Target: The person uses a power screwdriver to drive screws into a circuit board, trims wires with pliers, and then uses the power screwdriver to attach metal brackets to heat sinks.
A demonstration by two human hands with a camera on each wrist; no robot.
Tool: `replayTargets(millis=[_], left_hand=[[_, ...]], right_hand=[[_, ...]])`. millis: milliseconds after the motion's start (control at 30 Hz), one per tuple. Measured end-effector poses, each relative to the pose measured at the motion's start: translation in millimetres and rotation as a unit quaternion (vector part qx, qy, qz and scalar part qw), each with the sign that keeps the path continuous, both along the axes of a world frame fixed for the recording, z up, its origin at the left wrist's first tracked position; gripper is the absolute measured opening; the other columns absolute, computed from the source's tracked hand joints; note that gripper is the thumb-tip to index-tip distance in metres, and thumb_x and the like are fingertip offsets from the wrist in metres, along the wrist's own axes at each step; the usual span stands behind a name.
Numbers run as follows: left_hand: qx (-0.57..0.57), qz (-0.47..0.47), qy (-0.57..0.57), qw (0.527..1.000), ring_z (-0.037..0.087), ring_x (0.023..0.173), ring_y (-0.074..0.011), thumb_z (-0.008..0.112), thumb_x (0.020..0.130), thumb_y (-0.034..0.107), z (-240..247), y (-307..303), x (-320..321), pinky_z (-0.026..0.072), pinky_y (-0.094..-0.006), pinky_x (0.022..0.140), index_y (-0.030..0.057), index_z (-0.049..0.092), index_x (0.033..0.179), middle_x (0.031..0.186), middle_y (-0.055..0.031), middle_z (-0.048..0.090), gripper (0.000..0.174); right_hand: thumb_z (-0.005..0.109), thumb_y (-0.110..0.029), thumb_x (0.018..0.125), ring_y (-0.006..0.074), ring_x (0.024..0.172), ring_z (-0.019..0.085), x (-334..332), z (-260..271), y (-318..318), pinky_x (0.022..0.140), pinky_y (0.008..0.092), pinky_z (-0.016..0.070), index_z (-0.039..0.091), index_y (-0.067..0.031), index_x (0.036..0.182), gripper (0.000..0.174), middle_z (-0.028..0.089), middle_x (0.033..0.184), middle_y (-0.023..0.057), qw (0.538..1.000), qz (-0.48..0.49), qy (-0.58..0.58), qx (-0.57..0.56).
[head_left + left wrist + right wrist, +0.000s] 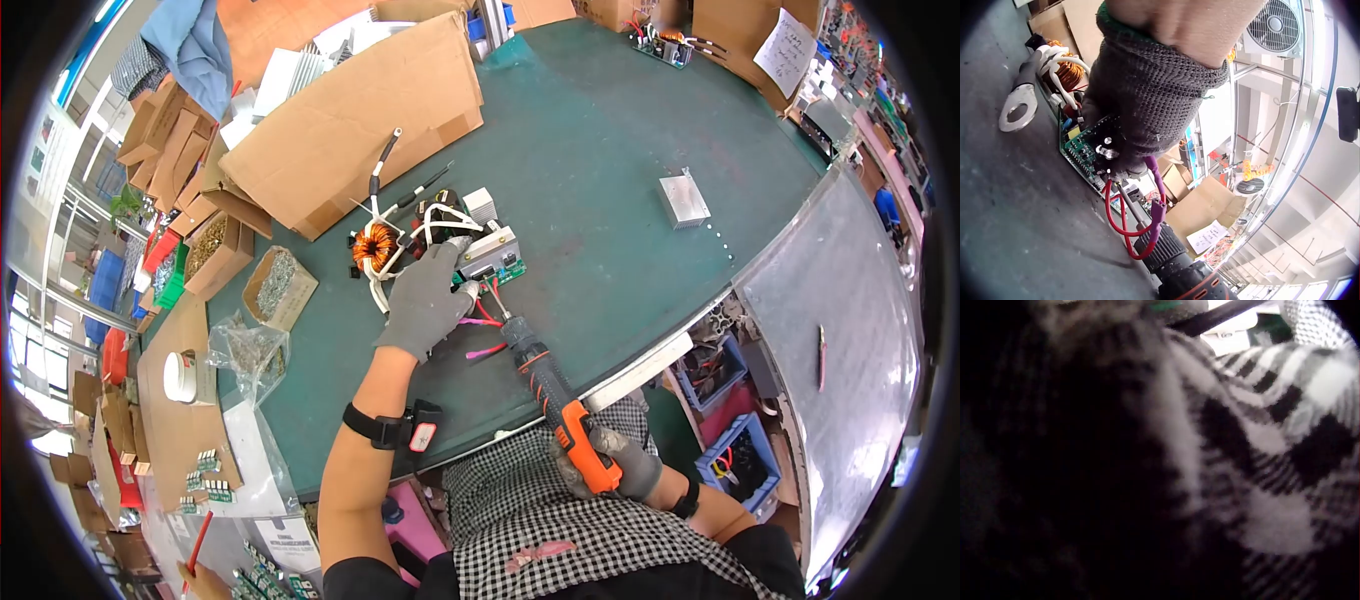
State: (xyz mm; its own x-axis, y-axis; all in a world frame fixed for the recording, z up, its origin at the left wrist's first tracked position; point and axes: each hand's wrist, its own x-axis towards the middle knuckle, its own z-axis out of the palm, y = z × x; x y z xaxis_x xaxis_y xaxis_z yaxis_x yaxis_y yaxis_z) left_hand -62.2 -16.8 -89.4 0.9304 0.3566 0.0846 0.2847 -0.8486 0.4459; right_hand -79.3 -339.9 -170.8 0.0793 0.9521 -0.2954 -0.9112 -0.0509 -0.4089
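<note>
My left hand (425, 302), in a grey knit glove, grips a circuit board (514, 273) on the green mat, its fingers at the silver heat sink (488, 253). A copper-wound coil (374, 247) with white cables sits left of that hand. My right hand (632, 466), also gloved, is wrapped round the orange-and-black handle of an electric screwdriver (548, 385). The screwdriver's shaft (1133, 206) reaches the board's edge, close to the left fingertips. Red wires (1110, 215) with purple sleeves (1157, 215) hang beside it. Dark checkered cloth (1279, 512) fills most of the right wrist view.
A large cardboard box (360, 120) stands behind the board; a small box of screws (281, 288) sits left. A loose metal block (684, 201) lies on the mat at right. Blue bins (741, 462) are below the table's front edge. Another wired board (662, 46) lies at the back.
</note>
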Motion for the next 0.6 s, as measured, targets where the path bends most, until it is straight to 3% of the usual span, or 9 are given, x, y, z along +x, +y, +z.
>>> replayTargets(millis=[200, 433, 600], left_hand=[[0.003, 0.000, -0.007, 1.000, 0.060, 0.109, -0.0332, 0.072, 0.078, 0.018, -1.7, -0.2, 0.0, 0.0473, -0.0396, 0.093, 0.0056, 0.055, 0.126, 0.121, -0.0155, 0.061, 0.052], [0.003, 0.001, 0.001, 1.000, 0.060, 0.110, -0.0326, 0.072, 0.078, 0.018, 1.3, -1.0, 0.1, 0.0473, -0.0389, 0.093, 0.0055, 0.055, 0.125, 0.121, -0.0154, 0.062, 0.051], [0.001, 0.005, 0.008, 1.000, 0.060, 0.111, -0.0322, 0.072, 0.078, 0.018, 3.4, -3.1, 0.3, 0.0470, -0.0384, 0.094, 0.0056, 0.055, 0.126, 0.122, -0.0151, 0.061, 0.053]], right_hand=[[0.060, -0.059, 0.086, 0.0173, 0.063, 0.057, -3.7, -4.0, 0.8, 0.056, 0.0290, 0.0499, 0.051, -0.0002, 0.116, 0.067, 0.060, 0.082, 0.0077, 1.000, 0.006, -0.021, -0.015], [0.065, -0.059, 0.082, 0.0197, 0.067, 0.059, 0.4, -15.2, 5.5, 0.056, 0.0302, 0.0508, 0.048, 0.0038, 0.117, 0.074, 0.060, 0.083, 0.0145, 0.983, -0.002, 0.156, 0.096], [0.067, -0.054, 0.083, 0.0194, 0.070, 0.061, -2.1, -22.5, 6.1, 0.057, 0.0305, 0.0521, 0.048, 0.0028, 0.118, 0.070, 0.062, 0.086, 0.0133, 0.983, 0.006, 0.164, 0.078]])
